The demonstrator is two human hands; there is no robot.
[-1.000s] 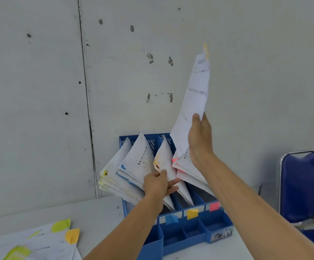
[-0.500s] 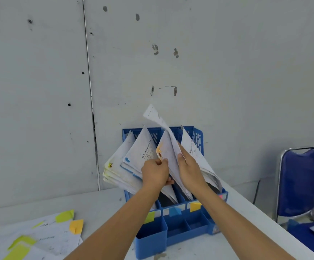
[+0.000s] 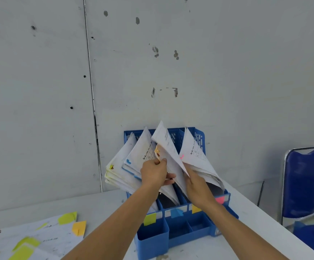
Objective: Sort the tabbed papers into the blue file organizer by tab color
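The blue file organizer (image 3: 176,229) stands on the white table against the wall, its slots marked with yellow, blue, orange and pink labels. Fanned stacks of papers lean out of the slots. My left hand (image 3: 155,174) pinches the orange-tabbed stack (image 3: 157,152) and holds it leftward. My right hand (image 3: 196,186) grips a white sheet (image 3: 168,147) that stands in the orange-labelled slot, between that stack and the pink-tabbed stack (image 3: 197,158). The sheet's tab is hidden.
A loose pile of papers with yellow and orange tabs (image 3: 40,237) lies at the table's front left. A blue chair (image 3: 304,182) stands to the right of the table. The grey wall is directly behind the organizer.
My right hand brought the sheet down from high above the organizer into the slot. My left hand closed on the orange-tabbed stack and parted it to the left.
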